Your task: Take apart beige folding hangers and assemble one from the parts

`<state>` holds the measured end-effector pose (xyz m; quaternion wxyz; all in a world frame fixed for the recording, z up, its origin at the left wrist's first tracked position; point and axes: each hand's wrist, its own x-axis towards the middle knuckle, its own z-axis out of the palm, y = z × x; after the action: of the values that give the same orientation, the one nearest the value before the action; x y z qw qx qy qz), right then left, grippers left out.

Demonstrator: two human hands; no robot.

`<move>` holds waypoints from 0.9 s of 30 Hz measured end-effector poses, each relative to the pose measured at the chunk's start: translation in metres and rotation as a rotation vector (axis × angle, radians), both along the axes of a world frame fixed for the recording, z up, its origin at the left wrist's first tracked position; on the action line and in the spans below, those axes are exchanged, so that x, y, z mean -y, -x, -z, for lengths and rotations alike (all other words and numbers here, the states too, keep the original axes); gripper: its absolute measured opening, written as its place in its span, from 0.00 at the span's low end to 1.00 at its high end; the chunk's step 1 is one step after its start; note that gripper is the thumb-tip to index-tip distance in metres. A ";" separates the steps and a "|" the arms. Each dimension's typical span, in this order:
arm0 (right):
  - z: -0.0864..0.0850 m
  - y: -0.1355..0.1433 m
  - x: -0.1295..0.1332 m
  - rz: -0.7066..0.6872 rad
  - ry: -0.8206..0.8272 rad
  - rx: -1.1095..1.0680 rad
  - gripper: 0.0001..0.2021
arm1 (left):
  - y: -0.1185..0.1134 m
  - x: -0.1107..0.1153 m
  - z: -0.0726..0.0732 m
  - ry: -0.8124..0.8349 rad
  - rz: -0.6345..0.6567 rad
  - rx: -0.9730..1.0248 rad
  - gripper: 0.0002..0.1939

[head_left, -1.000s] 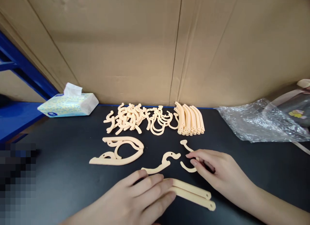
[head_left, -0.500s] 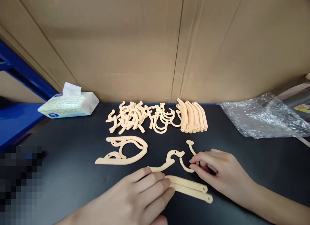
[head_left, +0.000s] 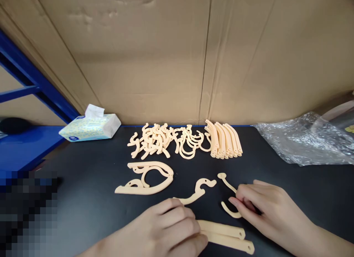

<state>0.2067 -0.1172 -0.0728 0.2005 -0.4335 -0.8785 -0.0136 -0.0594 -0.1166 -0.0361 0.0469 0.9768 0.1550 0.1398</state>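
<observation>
My left hand has its fingers closed over the left ends of two long, slightly curved beige hanger arms, which lie side by side. A curved brace piece with a hole lies beyond that hand, its tail end close to the index finger. Pinched between the thumb and fingers of my right hand is a thin hanger hook, its flat round head pointing away from me; its middle is hidden by the fingers. An assembled folding hanger rests farther back on the left.
Along the back of the black table lie a pile of brace pieces, loose hooks and stacked arms. A tissue pack is at left, clear plastic wrap at right. Cardboard stands behind.
The hook in my right hand has shifted right and nearer to me, turning a little. My left hand has drawn the two hanger arms slightly nearer. The view has also shifted slightly.
</observation>
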 end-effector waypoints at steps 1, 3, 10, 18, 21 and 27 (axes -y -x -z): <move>0.001 -0.001 0.001 0.004 -0.002 0.008 0.16 | 0.000 0.000 0.000 -0.002 -0.001 0.014 0.11; 0.002 -0.001 0.001 0.011 0.002 0.020 0.15 | 0.000 -0.002 0.000 -0.023 -0.016 0.032 0.13; 0.004 -0.002 0.001 0.036 0.015 0.006 0.16 | 0.007 -0.013 0.004 -0.132 -0.053 -0.005 0.21; 0.007 -0.003 -0.001 0.135 0.045 -0.019 0.16 | 0.006 -0.011 0.006 -0.181 -0.068 0.100 0.11; 0.008 -0.003 -0.002 0.132 0.035 -0.007 0.17 | 0.007 -0.012 0.007 -0.211 -0.051 0.098 0.10; 0.006 -0.002 -0.003 0.097 0.058 0.033 0.17 | 0.012 -0.017 0.008 -0.052 -0.039 -0.007 0.12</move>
<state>0.2083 -0.1145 -0.0787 0.1723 -0.4807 -0.8598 -0.0051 -0.0710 -0.0995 -0.0444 0.0182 0.9750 0.1704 0.1411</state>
